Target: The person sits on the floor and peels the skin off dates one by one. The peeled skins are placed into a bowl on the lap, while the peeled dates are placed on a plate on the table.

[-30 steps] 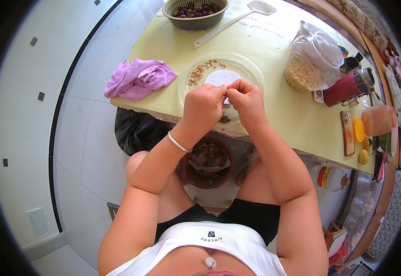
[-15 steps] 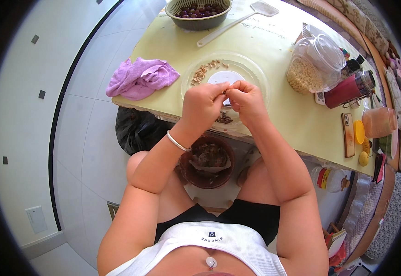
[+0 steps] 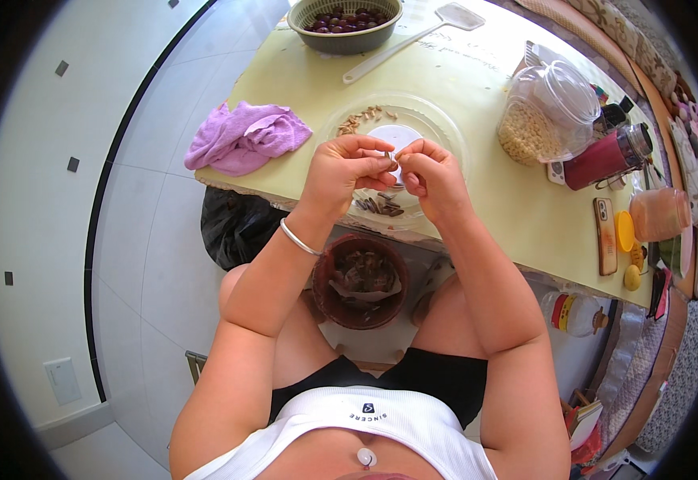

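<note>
Both hands meet over a clear round tray (image 3: 455,132) at the table's near edge. My left hand (image 3: 334,178) pinches a small dark seed (image 3: 387,157) between thumb and forefinger. Just beside it, my right hand (image 3: 439,178) has its thumb and forefinger pressed together; whatever is in that pinch is too small to make out. A white disc (image 3: 395,133) in the tray's middle is partly covered by my fingers. Pale kernels (image 3: 351,124) lie along the tray's far left side. Several dark, long seeds (image 3: 379,207) sit on its near side, below my hands.
Left of the tray lies a crumpled purple cloth (image 3: 246,138). A basket of dark round fruit (image 3: 347,40) and a white fly swatter (image 3: 401,52) are behind. Right stand a clear tub of pale kernels (image 3: 529,132), a maroon flask (image 3: 605,162) and a phone (image 3: 605,236). Below is a brown bin (image 3: 361,316).
My hands have drawn slightly apart, and the left fingers have opened out from a tight curl, showing the small seed. More of the dark seeds in the tray can be seen.
</note>
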A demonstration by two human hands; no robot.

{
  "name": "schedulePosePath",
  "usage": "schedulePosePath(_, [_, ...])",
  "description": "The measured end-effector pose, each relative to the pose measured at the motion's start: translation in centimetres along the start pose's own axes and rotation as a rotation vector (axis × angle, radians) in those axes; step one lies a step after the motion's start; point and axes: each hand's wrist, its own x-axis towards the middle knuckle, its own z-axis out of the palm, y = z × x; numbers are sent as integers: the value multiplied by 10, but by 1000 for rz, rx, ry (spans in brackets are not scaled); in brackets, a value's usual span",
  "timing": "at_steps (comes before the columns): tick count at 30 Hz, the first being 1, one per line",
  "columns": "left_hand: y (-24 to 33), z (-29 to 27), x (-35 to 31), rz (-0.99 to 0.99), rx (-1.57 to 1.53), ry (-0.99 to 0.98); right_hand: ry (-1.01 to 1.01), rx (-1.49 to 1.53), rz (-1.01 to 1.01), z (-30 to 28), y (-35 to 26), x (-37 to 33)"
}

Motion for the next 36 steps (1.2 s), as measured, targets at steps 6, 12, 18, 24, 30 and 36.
schedulePosePath(6, [5, 2, -1, 165, 256, 48, 10, 133, 69, -1, -3, 1])
schedulePosePath(12, [3, 8, -5, 294, 547, 54, -61, 34, 73, -1, 3, 2])
schedulePosePath(18, [4, 4, -2, 203, 420, 3, -60, -26, 24, -2, 8, 3])
schedulePosePath(24, [9, -2, 0, 77, 221, -84, -72, 48, 83, -1, 5, 1])
schedulePosePath(30, [7, -5, 1, 44, 214, -141, -98, 24, 105, -3, 2, 2])
schedulePosePath(36, [11, -3, 0, 71, 297, -148, -100, -19, 112, -2, -2, 0])
